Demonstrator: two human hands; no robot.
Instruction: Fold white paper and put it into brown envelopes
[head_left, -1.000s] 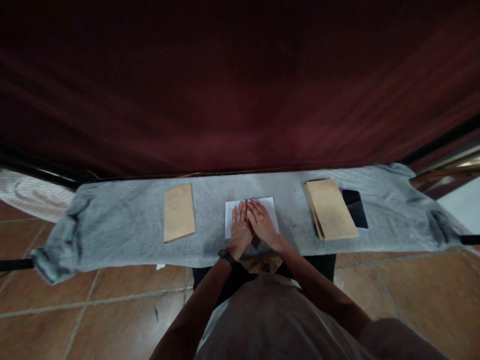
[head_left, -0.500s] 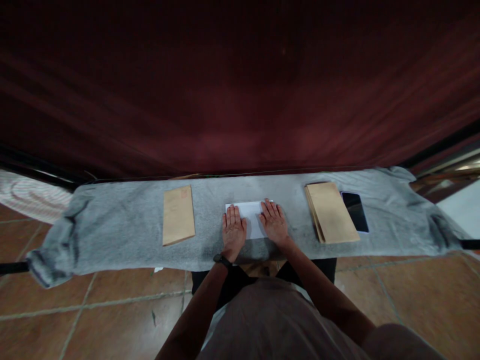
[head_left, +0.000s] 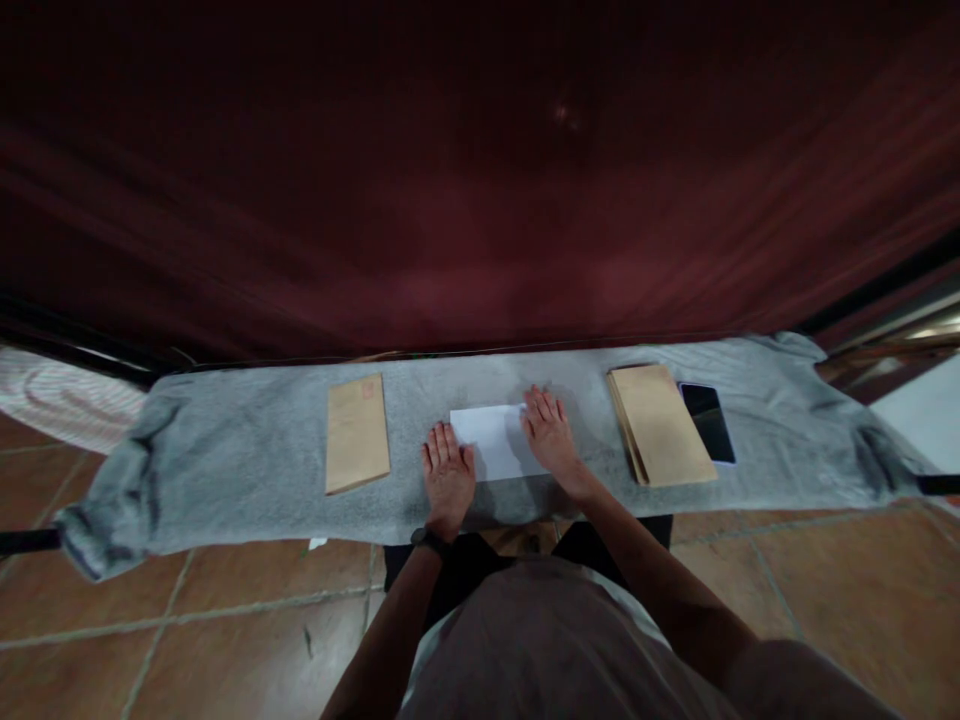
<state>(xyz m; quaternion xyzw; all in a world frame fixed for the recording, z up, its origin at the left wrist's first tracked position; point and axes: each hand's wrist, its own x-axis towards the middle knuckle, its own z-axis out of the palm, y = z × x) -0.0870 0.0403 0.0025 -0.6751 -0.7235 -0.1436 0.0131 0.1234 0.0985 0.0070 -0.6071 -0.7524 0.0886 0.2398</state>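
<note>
A white folded sheet of paper (head_left: 493, 440) lies on the grey cloth (head_left: 247, 450) in front of me. My left hand (head_left: 448, 477) rests flat, fingers stretched out, just left of the sheet's near corner. My right hand (head_left: 551, 432) lies flat with spread fingers on the sheet's right edge. Neither hand holds anything. A black band sits on my left wrist.
A single brown envelope (head_left: 357, 434) lies to the left. A stack of brown envelopes (head_left: 660, 424) lies to the right, with a dark phone (head_left: 709, 422) beside it. A dark red curtain (head_left: 480, 200) hangs behind the cloth. Tiled floor (head_left: 187, 620) lies below.
My hands started side by side on the middle of the paper and have slid apart, the left toward the near left, the right to the right edge.
</note>
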